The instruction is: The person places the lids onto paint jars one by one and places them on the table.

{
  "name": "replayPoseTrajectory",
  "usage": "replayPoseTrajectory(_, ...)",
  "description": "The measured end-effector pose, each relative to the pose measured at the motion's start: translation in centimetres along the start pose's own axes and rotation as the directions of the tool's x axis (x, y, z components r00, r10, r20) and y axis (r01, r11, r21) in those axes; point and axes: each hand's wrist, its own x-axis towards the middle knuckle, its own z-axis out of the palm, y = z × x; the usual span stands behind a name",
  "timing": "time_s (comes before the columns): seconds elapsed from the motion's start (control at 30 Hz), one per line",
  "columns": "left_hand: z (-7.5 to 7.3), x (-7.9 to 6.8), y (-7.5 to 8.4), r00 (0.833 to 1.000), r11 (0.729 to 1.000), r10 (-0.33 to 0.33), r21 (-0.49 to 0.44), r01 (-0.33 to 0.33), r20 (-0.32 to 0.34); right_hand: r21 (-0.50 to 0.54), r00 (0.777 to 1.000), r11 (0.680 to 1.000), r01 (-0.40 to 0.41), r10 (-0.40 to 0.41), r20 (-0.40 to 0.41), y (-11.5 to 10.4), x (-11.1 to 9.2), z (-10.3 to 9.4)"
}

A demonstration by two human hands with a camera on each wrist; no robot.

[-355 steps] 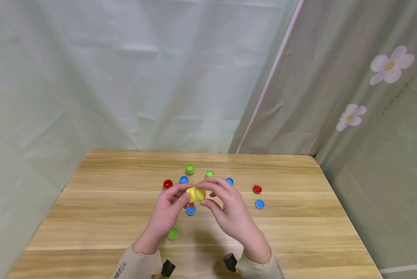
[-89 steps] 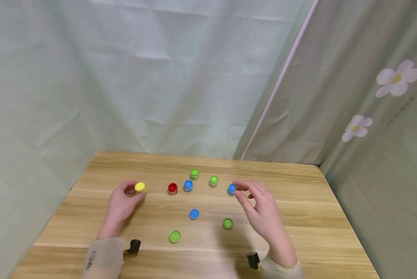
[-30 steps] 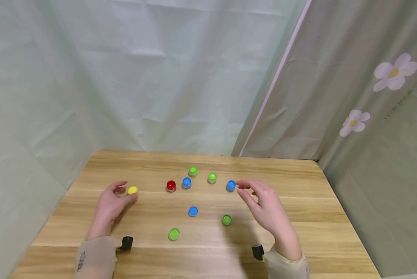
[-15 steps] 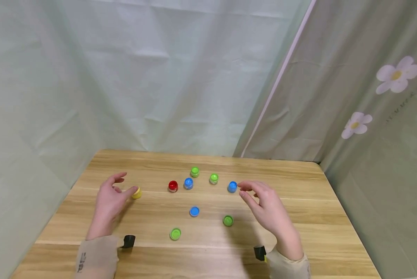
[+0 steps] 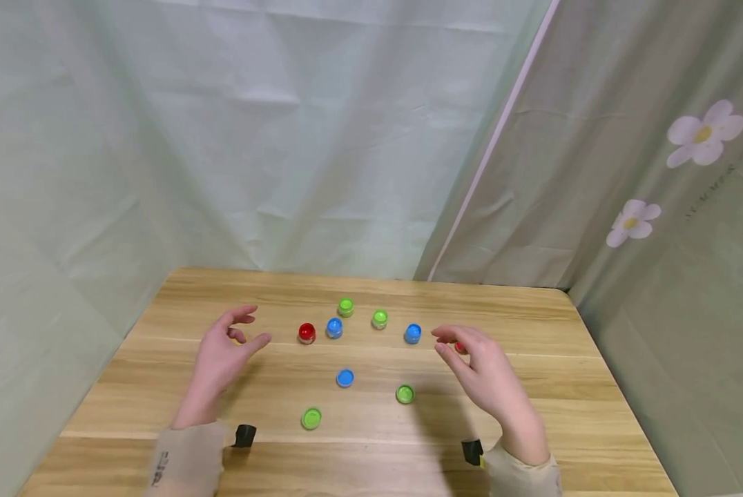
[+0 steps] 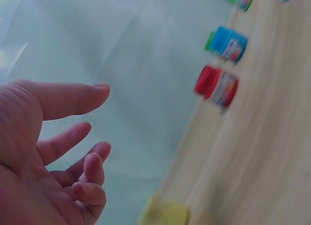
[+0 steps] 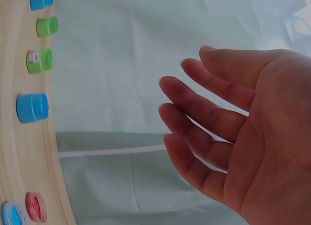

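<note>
My left hand (image 5: 222,359) hovers over the left of the table with thumb and fingers apart, holding nothing. Below it in the left wrist view is a yellow jar (image 6: 165,213), almost wholly hidden by the hand in the head view. A small red jar (image 5: 306,333) stands to the right of that hand, beside a blue jar (image 5: 334,328). Nothing is in my right hand (image 5: 486,376), whose fingers are loosely bent above the table. Just left of its fingertips stands another blue jar (image 5: 413,334). The right hand partly covers a red lid (image 5: 461,348).
Two green jars (image 5: 346,307) (image 5: 380,319) stand farther back. Nearer me lie a blue lid (image 5: 344,377) and two green lids (image 5: 405,394) (image 5: 311,418). Another blue lid (image 7: 12,214) shows in the right wrist view. Curtains hang behind the wooden table (image 5: 371,459).
Both hands were at the yellow jar earlier. The left hand then set it down at the left, let go, and has moved right. The right hand has drifted slightly right, away from the blue jar.
</note>
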Motion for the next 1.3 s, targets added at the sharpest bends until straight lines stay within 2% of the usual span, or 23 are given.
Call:
replayPoseTrajectory(0.17,2.1,0.3,0.1,0.995,0.999,-0.035,-0.019,0.037,0.096,-0.016,1.0,1.0,-0.012,0.012,-0.012,0.8,-0.3,-0.6)
replayPoseTrajectory(0.33,4.1,0.9,-0.3,0.98,0.994,-0.091,-0.037,0.099,0.177,-0.021,0.999,0.999,-0.035,0.035,-0.009,1.9,-0.8,-1.3)
replayPoseTrajectory(0.53,5.9,2.1,-1.2,0.963,0.986,-0.156,-0.021,0.164,0.221,-0.035,0.997,0.996,-0.083,0.083,-0.005,3.3,-1.4,-2.4)
replayPoseTrajectory(0.73,6.5,2.7,-1.8,0.953,0.981,-0.19,0.011,0.193,0.238,-0.061,0.994,0.992,-0.106,0.105,-0.017,4.4,-1.9,-3.1)
replayPoseTrajectory(1.3,7.1,3.3,-1.7,0.945,0.983,-0.184,0.043,0.18,0.272,-0.081,0.992,0.989,-0.122,0.125,0.032,4.4,-1.8,-2.8)
